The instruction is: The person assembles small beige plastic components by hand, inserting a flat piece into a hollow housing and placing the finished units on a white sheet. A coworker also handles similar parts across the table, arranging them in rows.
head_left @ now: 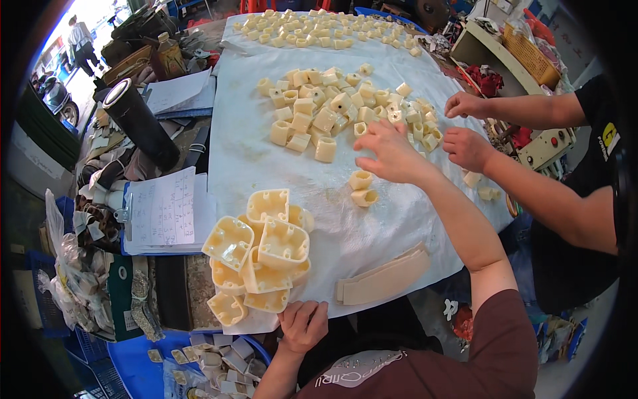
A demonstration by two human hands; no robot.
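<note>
My right hand (391, 153) reaches over the white cloth beside a heap of small cream plastic pieces (325, 120), fingers apart and nothing between them. Just below it lie two loose cream pieces (362, 197), hollow and cup-like. At the near edge of the table my left hand (304, 326) rests with its fingers curled; whether anything is inside them is hidden. Beside that hand stands a stack of larger cream plastic housings (284, 241), open side up, with small posts inside. A few flat tan strips (384, 274) lie to its right.
Across the corner at right, a co-worker's two hands (468, 147) are at the heap's edge. More cream pieces (299, 30) cover the far end. On the left are a clipboard with papers (163, 209) and a black cylinder (139, 123). A blue tub (136, 372) of parts sits below.
</note>
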